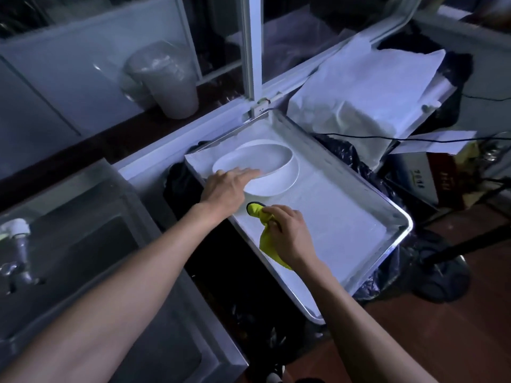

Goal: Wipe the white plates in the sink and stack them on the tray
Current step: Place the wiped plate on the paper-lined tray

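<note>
I am standing in a dim kitchen corner, with a steel sink (91, 244) lying low at my left and its tap (19, 252) showing at the far left edge. Behind it one lidded plastic tub (166, 78) is sitting on a dark ledge by the window frame. Moving right, one metal tray (359, 217) is resting on black bags, and two white plates (262, 161) are lying in its far end, the upper one tilting on the lower. My left hand (229, 189) is pressing straight fingers on the near rim of that upper plate. Just beside it, toward me, my right hand (287, 233) is clenching one yellow cloth (265, 239) over the tray, apart from the plates. White sheets (359, 87) are lying beyond
</note>
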Demonstrator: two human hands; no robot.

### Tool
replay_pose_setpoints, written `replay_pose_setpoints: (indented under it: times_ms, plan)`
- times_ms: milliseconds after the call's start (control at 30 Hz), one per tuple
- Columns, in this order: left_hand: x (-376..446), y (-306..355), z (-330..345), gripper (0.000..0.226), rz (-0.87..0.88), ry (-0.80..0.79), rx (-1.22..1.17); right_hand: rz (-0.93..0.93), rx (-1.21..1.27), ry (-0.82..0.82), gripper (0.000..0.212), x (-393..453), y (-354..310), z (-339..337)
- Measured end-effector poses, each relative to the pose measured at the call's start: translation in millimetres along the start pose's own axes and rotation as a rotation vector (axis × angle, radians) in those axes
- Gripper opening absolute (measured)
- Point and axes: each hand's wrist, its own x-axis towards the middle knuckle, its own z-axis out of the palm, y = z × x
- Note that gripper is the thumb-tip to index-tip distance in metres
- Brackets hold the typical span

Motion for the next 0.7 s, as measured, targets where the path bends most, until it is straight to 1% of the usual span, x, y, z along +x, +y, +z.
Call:
replay_pose_setpoints:
  times_ms: [67,233,333,467,700]
  plan:
    - [11.9,7.0,11.4,0.069,0.019,-0.016,0.041,0.015,0.009,0.000,0.045,3.0,8.4,-5.8]
    - [29.2,14.6,36.4,0.068,-0.017,-0.111,0.150,0.043,0.022,0.003,0.044,5.5,26.5,-13.3]
    - [32.1,12.5,46.4,0.067,-0.022,-0.161,0.207,0.056,0.010,-0.032,0.043,8.0,33.3,-14.8]
    - [33.1,10.6,54.9,0.067,0.036,-0.228,0.302,0.059,0.020,-0.038,0.042,9.0,37.7,-13.6]
    - [24.0,4.2,65.5,0.075,0.084,-0.350,0.333,0.070,0.014,-0.054,0.041,6.6,42.7,-9.9]
